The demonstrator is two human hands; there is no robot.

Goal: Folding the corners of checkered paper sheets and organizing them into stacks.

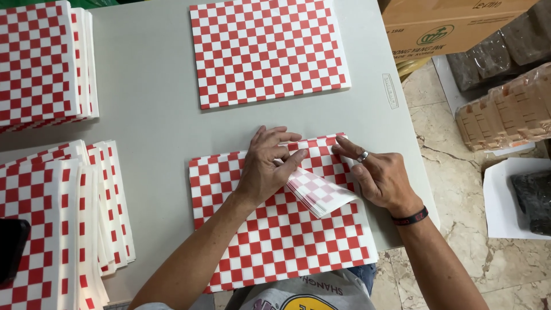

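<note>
**Both hands press a folded corner on checked paper**

The left hand (265, 166) lies flat, fingers spread, on the checked sheet (281, 241) at the counter's (155, 115) near edge. The folded corner (318, 192) lies between both hands, angled near-right; the right hand's (376, 175) extended fingers touch its far-right edge.

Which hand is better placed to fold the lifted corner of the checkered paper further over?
Probably the left hand: its fingers already rest on the folded-over corner of the near checkered stack. The right hand only presses the stack's right edge.
</note>
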